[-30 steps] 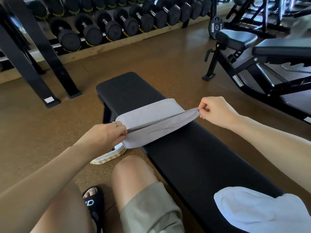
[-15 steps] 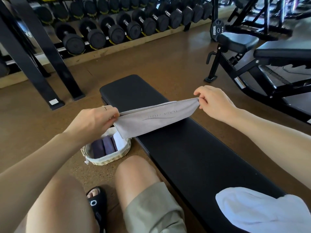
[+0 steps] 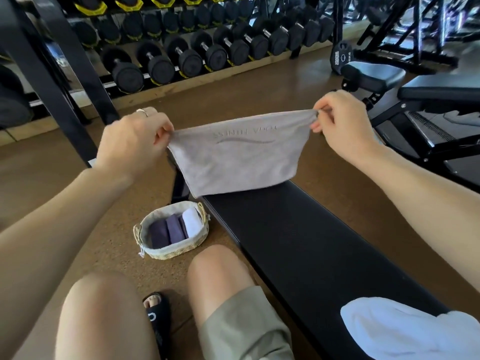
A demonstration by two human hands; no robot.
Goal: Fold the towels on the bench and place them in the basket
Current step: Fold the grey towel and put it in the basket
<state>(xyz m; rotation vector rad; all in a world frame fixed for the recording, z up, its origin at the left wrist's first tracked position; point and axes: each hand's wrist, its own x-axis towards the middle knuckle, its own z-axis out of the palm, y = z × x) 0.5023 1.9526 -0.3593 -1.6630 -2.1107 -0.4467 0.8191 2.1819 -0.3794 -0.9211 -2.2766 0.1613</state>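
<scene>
Now both grips pinched the grey towel [image 3: 237,162]: left hand [image 3: 132,141] and right hand [image 3: 342,126] at its top corners, lifted higher than before so it hung above the counter [image 3: 311,250]. Below the left grip sat the basket [image 3: 171,252] of folded towels; nearer, a white towel [image 3: 405,331].

Bare forearms, a ring [image 3: 142,112] on the left hand [image 3: 135,141], olive shorts [image 3: 244,326], black sandal [image 3: 155,318].
</scene>
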